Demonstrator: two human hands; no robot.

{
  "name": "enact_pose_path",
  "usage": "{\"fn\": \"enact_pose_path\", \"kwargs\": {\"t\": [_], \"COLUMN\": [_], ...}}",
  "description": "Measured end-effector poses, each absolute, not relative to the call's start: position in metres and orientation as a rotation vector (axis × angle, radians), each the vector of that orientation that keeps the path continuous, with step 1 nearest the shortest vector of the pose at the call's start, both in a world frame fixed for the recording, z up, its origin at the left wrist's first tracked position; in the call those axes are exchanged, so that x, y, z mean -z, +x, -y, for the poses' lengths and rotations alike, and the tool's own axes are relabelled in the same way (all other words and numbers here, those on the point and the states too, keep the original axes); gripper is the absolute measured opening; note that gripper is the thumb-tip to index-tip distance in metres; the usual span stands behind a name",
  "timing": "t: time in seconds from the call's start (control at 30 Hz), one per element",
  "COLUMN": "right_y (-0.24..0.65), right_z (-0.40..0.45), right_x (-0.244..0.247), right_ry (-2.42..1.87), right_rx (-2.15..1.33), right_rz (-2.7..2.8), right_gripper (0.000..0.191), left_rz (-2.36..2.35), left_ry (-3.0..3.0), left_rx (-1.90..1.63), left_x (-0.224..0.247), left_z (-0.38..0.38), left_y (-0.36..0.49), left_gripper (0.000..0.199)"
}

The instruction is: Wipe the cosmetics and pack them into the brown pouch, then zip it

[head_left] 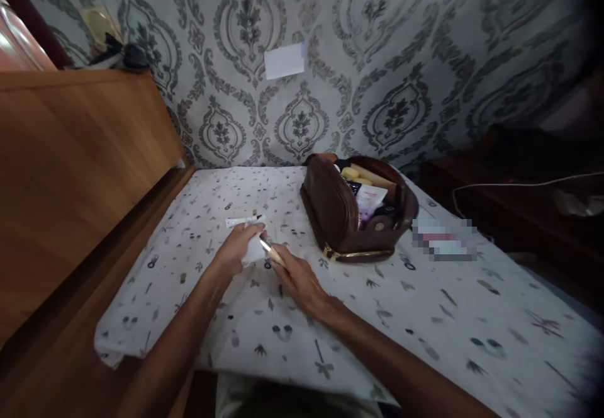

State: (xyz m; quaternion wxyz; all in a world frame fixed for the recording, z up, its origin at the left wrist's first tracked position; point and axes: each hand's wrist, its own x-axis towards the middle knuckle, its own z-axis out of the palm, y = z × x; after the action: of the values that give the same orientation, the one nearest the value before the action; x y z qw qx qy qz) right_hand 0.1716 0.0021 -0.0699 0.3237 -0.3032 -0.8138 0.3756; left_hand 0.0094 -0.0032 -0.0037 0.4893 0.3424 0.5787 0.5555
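Observation:
My left hand (232, 249) is closed on a crumpled white tissue (253, 253). In the fingers of my right hand (300, 281) is a makeup brush (270, 248) with a shiny metal collar. Its dark tip points up and left, against or very close to the tissue; I cannot tell whether they touch. Just beyond my left hand lies a slim white stick with a dark tip (241, 221). To the right of both hands stands a brown toiletry bag (330, 207), unzipped, with a white tube (370, 199) and yellow items (352, 174) inside.
A patterned white cloth (325, 323) covers the table. A pixelated flat item (443, 240) lies right of the bag. On the left rises a wooden panel (80, 172). Patterned wallpaper (302, 116) is behind, and a white cable (523, 185) runs at the right.

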Motion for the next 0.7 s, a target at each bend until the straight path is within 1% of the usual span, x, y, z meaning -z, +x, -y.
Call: {"fn": "enact_pose_path", "kwargs": {"t": [0.1,0.23,0.37,0.43,0.47,0.53,0.63,0.7], "right_y": [0.174,0.175,0.179,0.180,0.180,0.178,0.171,0.167], "right_z": [0.003,0.004,-0.001,-0.001,0.000,0.002,0.002,0.000], "right_x": [0.068,0.071,0.081,0.082,0.081,0.077,0.073,0.075], "right_ry": [-0.819,-0.913,-0.845,-0.800,-0.792,-0.757,-0.605,-0.549], "right_rx": [-1.051,-1.170,-1.117,-1.101,-1.127,-1.263,-1.619,-1.797], "right_rz": [2.088,1.915,1.868,1.913,1.923,1.902,1.780,1.669], "right_gripper": [0.034,0.044,0.060,0.067,0.068,0.066,0.060,0.054], "left_rz": [-1.328,-1.317,-1.246,-1.186,-1.184,-1.220,-1.264,-1.268], "left_ry": [0.847,0.966,1.179,1.156,1.105,0.981,0.881,0.850], "left_rx": [-1.325,-1.368,-1.467,-1.492,-1.511,-1.570,-1.640,-1.662], "left_x": [0.007,0.018,0.032,0.036,0.037,0.038,0.037,0.035], "left_z": [0.010,0.023,0.028,0.026,0.024,0.019,0.014,0.014], "left_y": [0.019,0.041,0.057,0.058,0.057,0.050,0.036,0.028], "left_gripper": [0.048,0.058,0.046,0.041,0.040,0.040,0.044,0.047]}}
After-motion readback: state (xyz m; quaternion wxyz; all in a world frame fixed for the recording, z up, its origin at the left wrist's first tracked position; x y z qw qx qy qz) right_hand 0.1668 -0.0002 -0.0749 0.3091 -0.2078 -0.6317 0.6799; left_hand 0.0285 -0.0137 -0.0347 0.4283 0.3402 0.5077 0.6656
